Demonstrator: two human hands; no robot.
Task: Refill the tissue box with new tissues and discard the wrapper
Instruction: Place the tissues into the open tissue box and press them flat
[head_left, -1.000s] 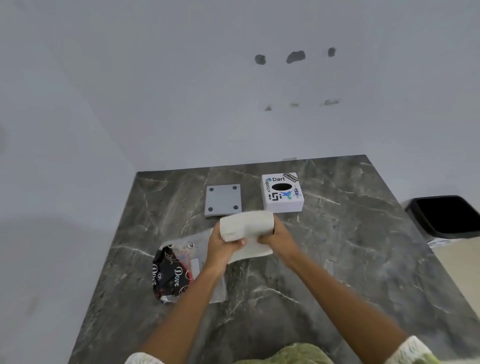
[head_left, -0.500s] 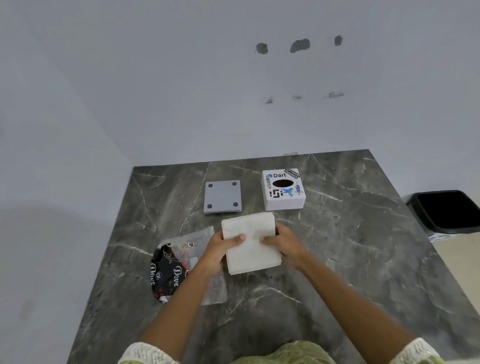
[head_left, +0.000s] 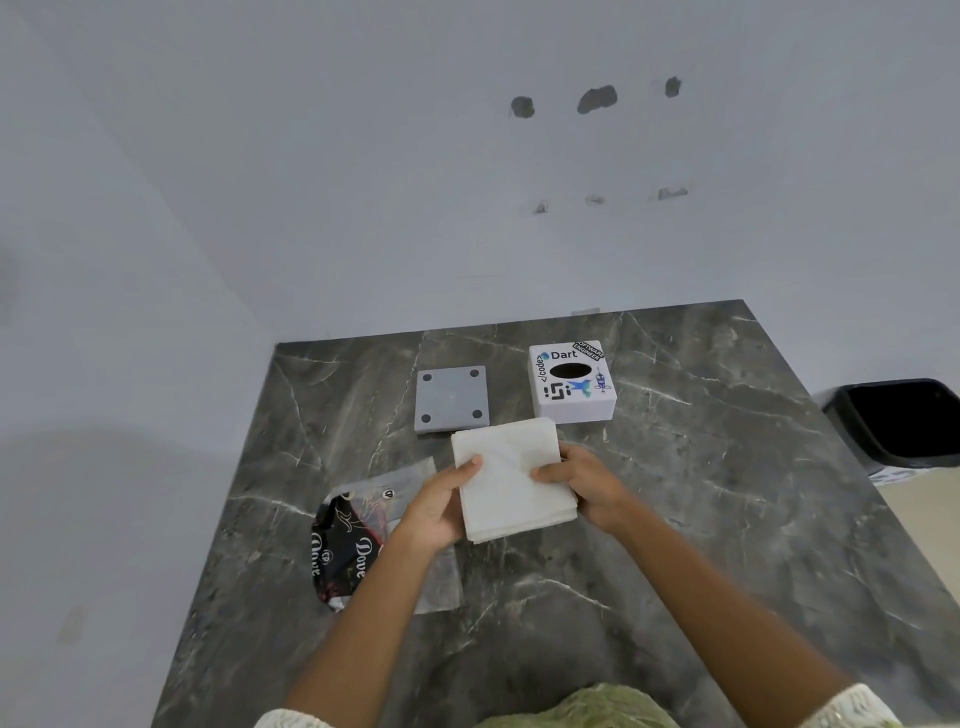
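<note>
A white stack of tissues (head_left: 509, 478) is held flat just above the dark marble table (head_left: 701, 493). My left hand (head_left: 439, 506) grips its left edge and my right hand (head_left: 584, 480) grips its right edge. Behind the stack stands the white tissue box (head_left: 571, 382), covered in stickers, with a dark oval hole on top. To its left lies the box's grey square base plate (head_left: 451, 398) with round pads at its corners. The crumpled black and clear wrapper (head_left: 353, 545) lies on the table under my left forearm.
A black waste bin (head_left: 898, 423) stands on the floor beyond the table's right edge. White walls close off the far and left sides of the table.
The folded tissue bundle has been opened out flat between my hands and lowered slightly toward me. The box, plate and wrapper have not moved.
</note>
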